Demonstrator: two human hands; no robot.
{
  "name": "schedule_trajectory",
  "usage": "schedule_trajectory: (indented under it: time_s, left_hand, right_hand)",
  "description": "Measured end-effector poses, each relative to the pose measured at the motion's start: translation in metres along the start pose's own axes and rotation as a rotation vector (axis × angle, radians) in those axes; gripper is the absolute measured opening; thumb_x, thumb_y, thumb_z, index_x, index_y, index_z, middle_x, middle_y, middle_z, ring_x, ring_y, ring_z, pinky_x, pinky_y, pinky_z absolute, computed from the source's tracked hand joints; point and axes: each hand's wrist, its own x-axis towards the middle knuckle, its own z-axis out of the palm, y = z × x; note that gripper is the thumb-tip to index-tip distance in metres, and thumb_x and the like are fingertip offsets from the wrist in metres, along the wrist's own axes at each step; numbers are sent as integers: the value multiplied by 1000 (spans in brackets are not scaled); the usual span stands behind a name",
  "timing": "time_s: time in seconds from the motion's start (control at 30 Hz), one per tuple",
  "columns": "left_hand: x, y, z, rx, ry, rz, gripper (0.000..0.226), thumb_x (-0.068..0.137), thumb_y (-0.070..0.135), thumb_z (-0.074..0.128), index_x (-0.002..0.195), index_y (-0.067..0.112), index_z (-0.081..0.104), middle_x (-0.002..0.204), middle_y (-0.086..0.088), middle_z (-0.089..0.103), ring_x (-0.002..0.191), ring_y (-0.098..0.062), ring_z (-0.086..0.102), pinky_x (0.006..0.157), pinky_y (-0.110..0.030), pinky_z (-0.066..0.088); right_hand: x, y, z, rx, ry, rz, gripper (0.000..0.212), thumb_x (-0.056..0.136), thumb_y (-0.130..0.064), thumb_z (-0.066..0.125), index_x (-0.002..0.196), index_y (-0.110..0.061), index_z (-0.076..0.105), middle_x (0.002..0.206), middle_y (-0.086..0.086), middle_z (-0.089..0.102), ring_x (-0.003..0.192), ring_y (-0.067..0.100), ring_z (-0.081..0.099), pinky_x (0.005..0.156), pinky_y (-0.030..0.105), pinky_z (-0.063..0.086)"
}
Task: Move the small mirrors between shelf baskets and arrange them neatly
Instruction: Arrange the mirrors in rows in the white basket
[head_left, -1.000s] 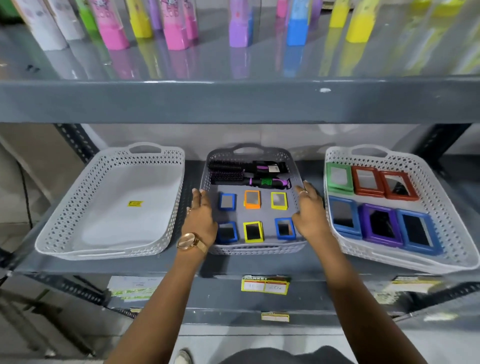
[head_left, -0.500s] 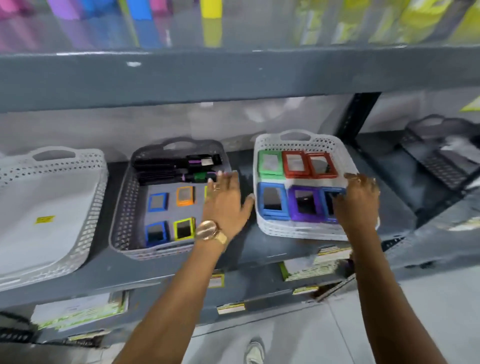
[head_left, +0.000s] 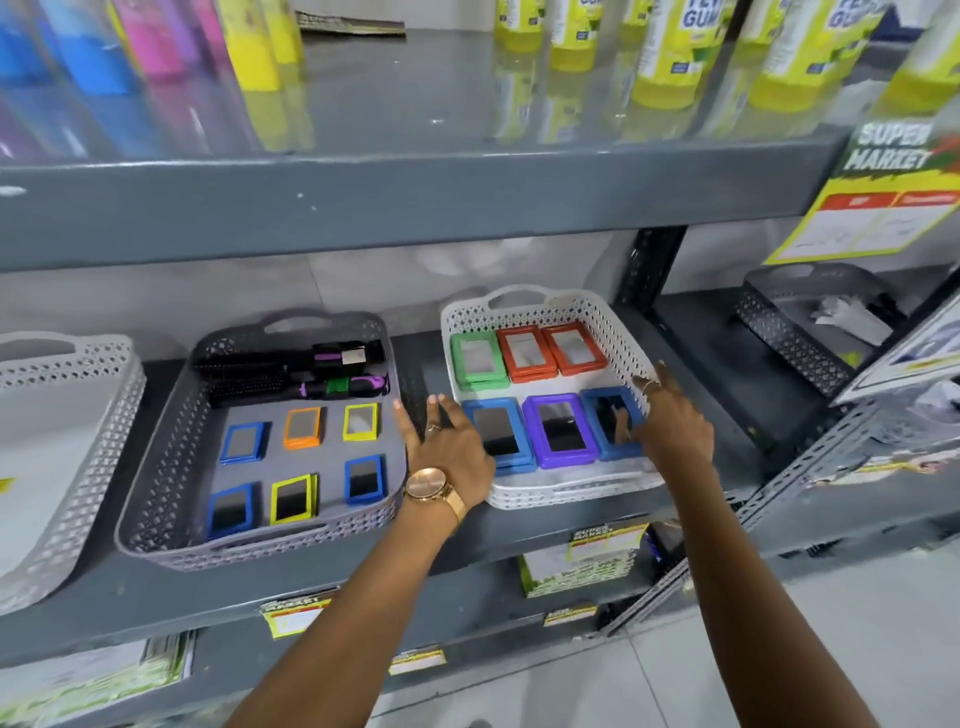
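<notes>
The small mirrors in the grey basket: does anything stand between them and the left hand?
Yes. The left hand hovers over the gap between baskets, and the grey basket's right wall stands between it and the small mirrors. The hand must reach over it.

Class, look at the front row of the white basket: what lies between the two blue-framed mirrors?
In the head view, a purple-framed mirror lies between the two blue-framed mirrors in the white basket.

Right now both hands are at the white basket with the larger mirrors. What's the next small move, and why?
Probably close both hands on the white basket and square it up beside the grey basket. The left hand is spread open at its left edge and the right hand at its right rim, neither gripping a mirror. The mirrors inside already lie in two neat rows, but the basket sits angled on the shelf.
</notes>
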Motion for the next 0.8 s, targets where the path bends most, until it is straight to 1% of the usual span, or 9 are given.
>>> schedule_trajectory:
  time_s: [0.1,0.17,0.3,0.33,0.4,0.5,0.6,0.67,0.8]
  left_hand:
    - [1,5,2,-12,-1,7,74,92,21,38,145,-11,-2,158,-25,6,148,-29,-1,106,-61,-23]
    - [2,3,3,-37,-12,20,73,95,25,35,145,-10,-5,158,-24,3,148,-29,-3,106,-60,-23]
    - [0,0,0,-180,18,42,90,95,56,30,145,1,-20,157,-20,-15,146,-34,-16,113,-51,-17]
    - [-1,0,-4,-197,50,88,100,90,63,36,145,4,-23,156,-21,-19,145,-35,-18,114,-49,-16]
    - [3,1,-13,-188,52,263,116,80,68,51,145,8,-25,156,-21,-20,145,-35,-18,118,-47,-10]
    - [27,7,-22,-18,-120,431,129,70,60,70,147,11,-21,158,-23,-4,147,-36,2,121,-41,11]
    - [49,19,-31,151,-274,438,128,65,52,79,150,5,-4,146,-22,38,134,-36,39,107,-34,38]
    - [58,26,-33,151,-306,445,111,65,46,82,146,2,19,134,-15,53,119,-32,53,90,-28,43]
    - [64,32,-29,109,-310,455,120,58,39,87,145,7,12,127,-13,52,106,-27,53,84,-27,42]
  right_hand:
    - [11,3,-1,17,-4,-40,54,91,-15,57,143,-20,43,161,0,21,125,36,51,101,48,47]
    - [13,4,2,-15,-6,-53,59,92,-15,56,147,-20,35,161,2,18,129,36,45,103,49,46]
    - [17,4,2,-112,130,-163,92,75,-18,75,150,-15,21,157,10,23,130,37,32,108,45,39]
    - [20,4,0,-67,108,-224,94,73,-16,75,150,-14,21,156,10,25,133,37,30,110,44,34]
    - [29,1,-4,-80,-88,-388,95,71,-19,69,151,-13,18,157,7,25,141,34,22,117,41,24]
    - [40,-13,-11,-268,-506,-531,121,63,-35,80,154,-19,2,162,4,10,149,34,-2,122,46,8]
    - [44,-33,-10,-346,-618,-546,134,56,-34,85,152,-30,-8,163,2,-1,148,31,-13,121,49,13]
    - [44,-43,-8,-369,-619,-556,137,55,-29,86,151,-35,-12,163,-1,-1,149,27,-6,119,44,21]
    - [39,-56,-12,-358,-650,-591,124,65,-15,80,152,-26,-8,161,4,14,144,23,22,104,27,31]
